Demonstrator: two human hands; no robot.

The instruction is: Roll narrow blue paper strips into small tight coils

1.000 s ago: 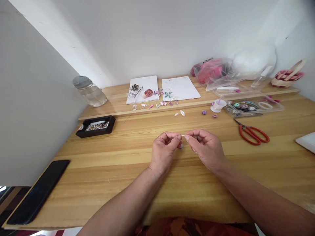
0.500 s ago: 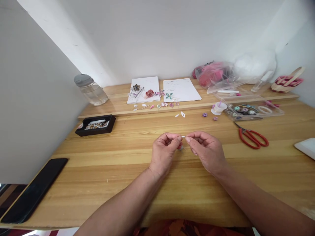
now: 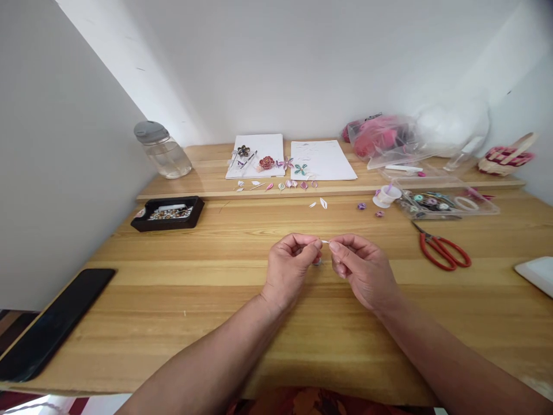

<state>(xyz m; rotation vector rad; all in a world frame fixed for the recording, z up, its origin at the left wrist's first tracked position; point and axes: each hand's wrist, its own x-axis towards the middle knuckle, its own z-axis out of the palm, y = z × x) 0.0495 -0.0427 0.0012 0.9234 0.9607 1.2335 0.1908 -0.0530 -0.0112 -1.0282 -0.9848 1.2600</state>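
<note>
Between the fingertips of both hands is a small white piece (image 3: 325,242), thin and pale, pinched at its two ends above the wooden table. My left hand (image 3: 294,262) grips its left end with thumb and forefinger; a small bluish-white thing (image 3: 317,262) shows just under those fingers. The right end is pinched by my right hand (image 3: 360,265), whose other fingers are curled. Beyond the hands lie white petal-shaped pieces (image 3: 324,203) and a purple bead-like flower (image 3: 362,206). Red-handled pliers or scissors (image 3: 443,251) rest to the right of my right hand.
A black tray of beads (image 3: 168,214), a bottle (image 3: 164,151) and a black phone-like slab (image 3: 56,323) are at the left. On the raised shelf are paper sheets (image 3: 328,164). A white spool (image 3: 386,196), clear box (image 3: 449,202) and small basket (image 3: 505,157) stand right.
The view has shifted slightly. Both hands still pinch the white piece, and the fingertips are a little farther apart.
</note>
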